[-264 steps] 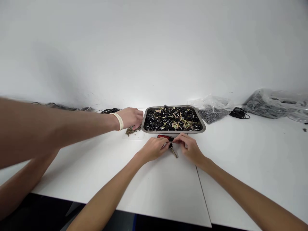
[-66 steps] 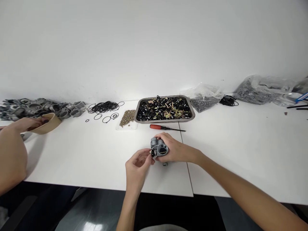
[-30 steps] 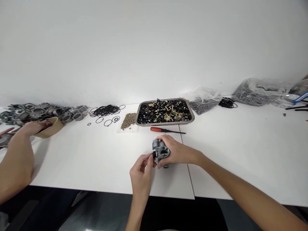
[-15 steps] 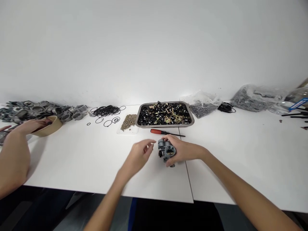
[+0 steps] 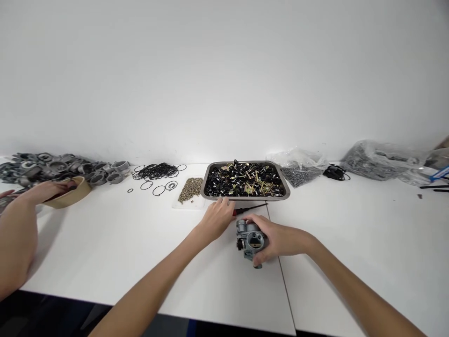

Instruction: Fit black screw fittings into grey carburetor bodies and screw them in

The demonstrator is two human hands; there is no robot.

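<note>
Right hand (image 5: 277,238) wrapped firmly round grey metal carburettor (image 5: 249,250). Left hand (image 5: 218,217), fingers bent, over red-and-black screwdriver (image 5: 242,211); can't tell if gripping.

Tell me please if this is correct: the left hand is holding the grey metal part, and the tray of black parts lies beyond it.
Not the left hand: the right hand is holding the grey metal part, as the head view shows. The tray of black parts does lie beyond it.

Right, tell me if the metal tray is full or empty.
Full: black and brass-coloured parts cover its floor inside the rim of the metal tray.
</note>
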